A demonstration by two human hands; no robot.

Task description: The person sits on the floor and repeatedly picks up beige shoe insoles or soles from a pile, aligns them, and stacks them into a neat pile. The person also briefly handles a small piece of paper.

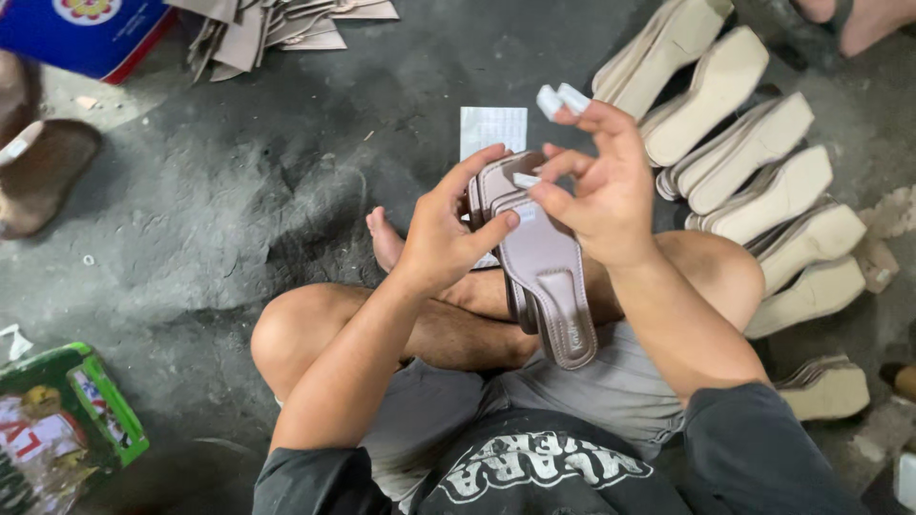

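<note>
Both hands (534,215) gripping brown sandals (544,267) — green box (81,367), wrappers inside

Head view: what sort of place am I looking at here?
Probably an informal footwear workshop: a person sits on a bare concrete floor, both hands on a brown sandal insole, beside a row of pale wedge soles and cardboard pieces.

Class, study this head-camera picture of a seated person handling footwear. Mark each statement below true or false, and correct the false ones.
1. The left hand grips the taupe leather-look sandal sole. True.
2. The right hand holds a metal hammer. False: it pinches small white pieces in its fingertips.
3. Pale beige wedge soles lie in a row on the dark concrete floor. True.
4. The person works at a wooden table. False: the person sits cross-legged on the floor.
5. A blue box lies top left. True.
</note>
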